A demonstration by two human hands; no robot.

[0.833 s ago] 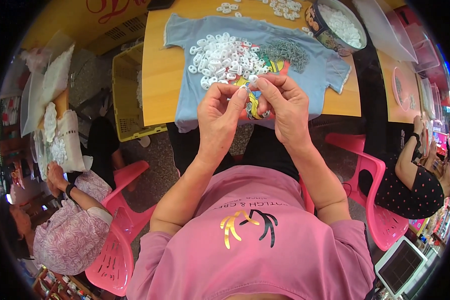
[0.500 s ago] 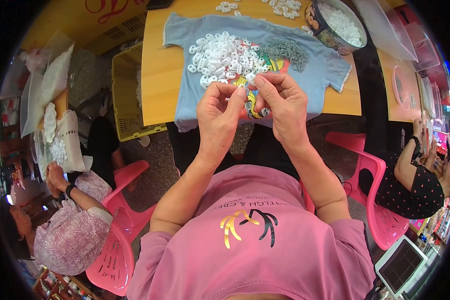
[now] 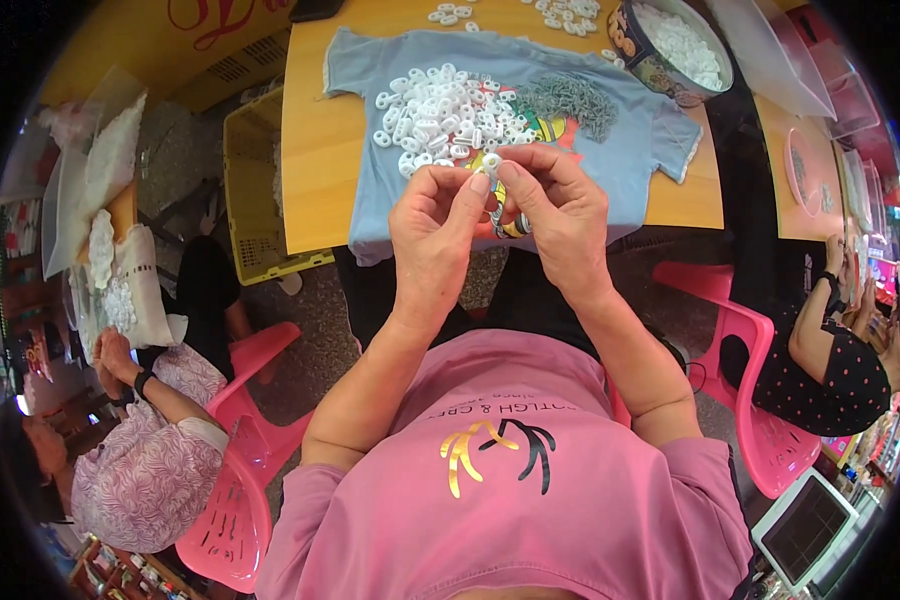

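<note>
Over the near edge of the pile, my left hand (image 3: 432,222) and my right hand (image 3: 565,222) meet fingertip to fingertip. Between them is a small white plastic piece (image 3: 491,160), oval and with holes, pinched by thumb and fingers of both. The fingers partly hide it, so a second part in the left pinch cannot be made out. Just beyond lies a heap of similar white oval pieces (image 3: 440,112). To its right is a pile of small grey metal springs (image 3: 582,108). Both piles rest on a light blue T-shirt (image 3: 370,205) with a coloured print.
The shirt covers much of a wooden table (image 3: 315,150). A round tin (image 3: 655,65) of white pieces stands at the far right, with loose pieces (image 3: 570,15) beside it. A yellow crate (image 3: 255,190) is left of the table. Co-workers sit on pink chairs (image 3: 240,480) either side.
My hands have drawn closer together, the right shifting slightly left. The white piece at the right fingertips now sits against the left fingertips.
</note>
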